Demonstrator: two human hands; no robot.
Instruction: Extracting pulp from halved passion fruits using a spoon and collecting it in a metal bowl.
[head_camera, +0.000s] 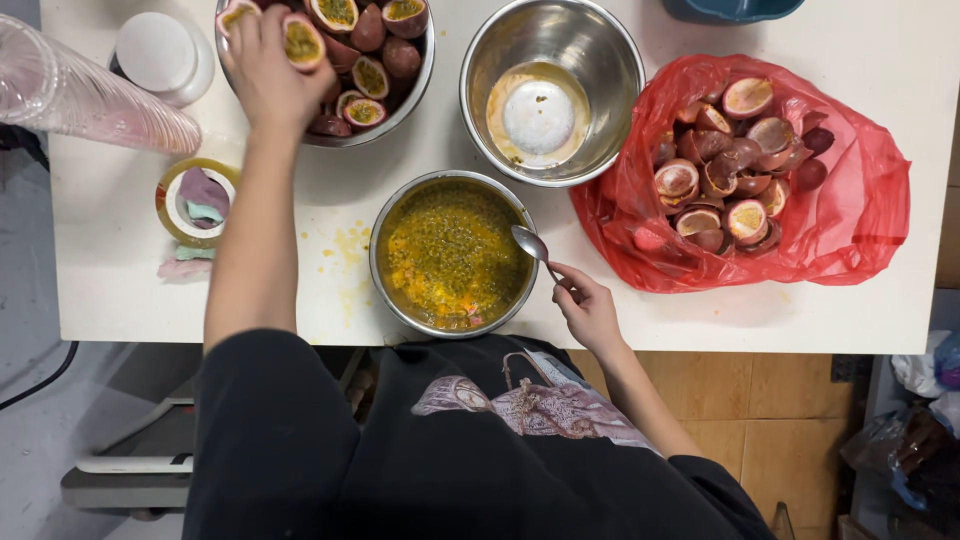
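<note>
Left hand (262, 70) grips passionfruit half (302, 42) over bowl (425, 75); right hand (590, 310) pinches spoon (533, 245).

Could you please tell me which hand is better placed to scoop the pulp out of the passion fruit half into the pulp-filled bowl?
Probably the right hand: it holds the spoon at the pulp bowl. The left hand holds the passion fruit half over the fruit bowl.

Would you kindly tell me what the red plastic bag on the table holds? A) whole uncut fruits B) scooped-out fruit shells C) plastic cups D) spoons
B: the red bag is open and piled with emptied passion fruit shells, their pale insides showing.
</note>
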